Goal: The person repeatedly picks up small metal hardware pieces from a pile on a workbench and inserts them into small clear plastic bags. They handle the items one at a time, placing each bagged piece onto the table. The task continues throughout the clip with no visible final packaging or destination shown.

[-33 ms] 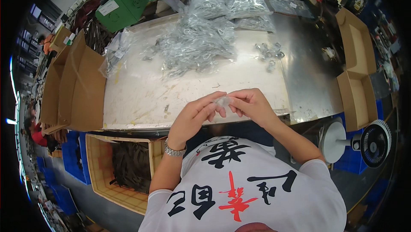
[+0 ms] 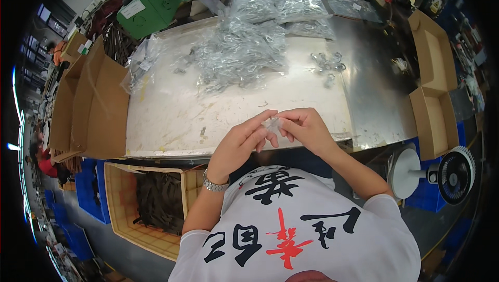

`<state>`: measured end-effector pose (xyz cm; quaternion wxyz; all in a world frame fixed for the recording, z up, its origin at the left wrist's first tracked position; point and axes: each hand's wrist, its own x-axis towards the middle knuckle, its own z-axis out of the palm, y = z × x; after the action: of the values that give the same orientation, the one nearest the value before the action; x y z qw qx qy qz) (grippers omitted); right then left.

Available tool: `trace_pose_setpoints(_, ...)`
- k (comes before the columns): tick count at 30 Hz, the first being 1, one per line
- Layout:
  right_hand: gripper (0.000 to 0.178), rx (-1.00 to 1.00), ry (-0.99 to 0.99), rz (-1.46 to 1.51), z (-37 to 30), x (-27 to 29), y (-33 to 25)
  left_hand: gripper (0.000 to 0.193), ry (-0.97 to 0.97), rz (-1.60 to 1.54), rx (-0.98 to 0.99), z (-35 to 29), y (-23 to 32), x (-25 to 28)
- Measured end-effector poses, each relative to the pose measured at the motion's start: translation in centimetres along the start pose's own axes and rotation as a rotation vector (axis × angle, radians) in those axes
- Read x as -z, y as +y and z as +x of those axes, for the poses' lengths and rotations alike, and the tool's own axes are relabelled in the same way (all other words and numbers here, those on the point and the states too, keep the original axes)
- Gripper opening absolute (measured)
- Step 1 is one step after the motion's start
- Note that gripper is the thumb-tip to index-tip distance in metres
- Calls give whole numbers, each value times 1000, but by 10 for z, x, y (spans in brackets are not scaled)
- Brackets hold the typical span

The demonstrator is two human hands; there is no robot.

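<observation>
Just above the near edge of the table, my two hands meet over a small clear plastic bag (image 2: 272, 124). My left hand (image 2: 246, 135) has its fingers closed around one side of the bag. From the other side, my right hand (image 2: 306, 127) pinches the bag between thumb and fingers. What the bag contains is too small to tell. Beyond the hands lies a large heap of clear bags with metal hooks or rings (image 2: 239, 56). Several loose metal pieces (image 2: 327, 62) lie right of that heap.
Full clear bags (image 2: 299, 1) are stacked at the back. Open cardboard boxes stand left (image 2: 104, 100) and right (image 2: 436, 121). A green machine (image 2: 156, 6) is at the far left. Below the table's left are a yellow crate (image 2: 119, 204) with dark strips; a fan (image 2: 453, 175) stands at right.
My left hand and wrist have shifted slightly to the right. The small plastic bag between my fingers has turned a little; my right hand is almost still.
</observation>
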<state>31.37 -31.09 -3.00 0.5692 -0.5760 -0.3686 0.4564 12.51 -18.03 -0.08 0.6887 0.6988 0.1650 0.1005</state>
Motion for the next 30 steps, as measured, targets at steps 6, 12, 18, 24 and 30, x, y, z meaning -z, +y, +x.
trace_pose_setpoints(6,22,96,134,-127,-3,-20,5,41,148,17,-29,12,-21,-17)
trace_pose_setpoints(12,22,41,150,-66,-6,-27,5,34,445,391,-289,29,-47,-36)
trace_pose_setpoints(18,20,89,263,-365,12,26,-5,25,352,263,-64,38,-38,-20)
trace_pose_setpoints(24,24,555,558,-1226,66,107,-19,25,421,102,-17,34,-57,4)
trace_pose_setpoints(30,25,519,378,-1138,182,80,-16,25,434,81,-37,33,-61,4)
